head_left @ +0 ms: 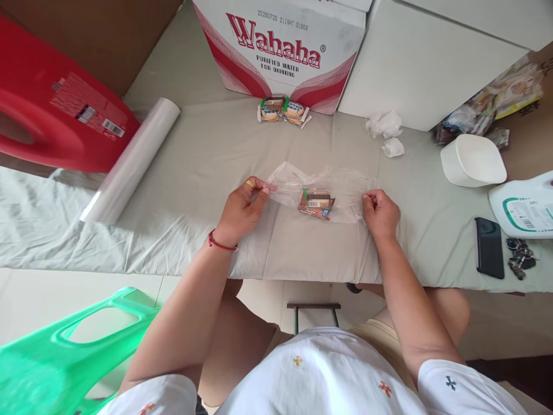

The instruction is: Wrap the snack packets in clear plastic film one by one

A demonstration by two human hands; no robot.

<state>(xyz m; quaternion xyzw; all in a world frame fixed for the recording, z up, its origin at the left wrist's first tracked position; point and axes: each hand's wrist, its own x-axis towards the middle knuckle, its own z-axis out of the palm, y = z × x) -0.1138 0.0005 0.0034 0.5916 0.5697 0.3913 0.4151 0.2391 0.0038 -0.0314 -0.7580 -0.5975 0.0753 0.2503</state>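
I have the left hand [242, 212] pinching one end of the clear film [348, 199] and the right hand [382, 214], fingers curled narrow, gripping the other. Between them, the small packaged snacks [317, 203] lie within the film's spread; whether a layer covers them I can't tell. I read the step in hand as drawing the film out around them, so my next move calls for firm pinches and even tension, without dragging the snacks aside. Farther out, two more packs [285, 109] lie just before the Wahaha carton [285, 52].
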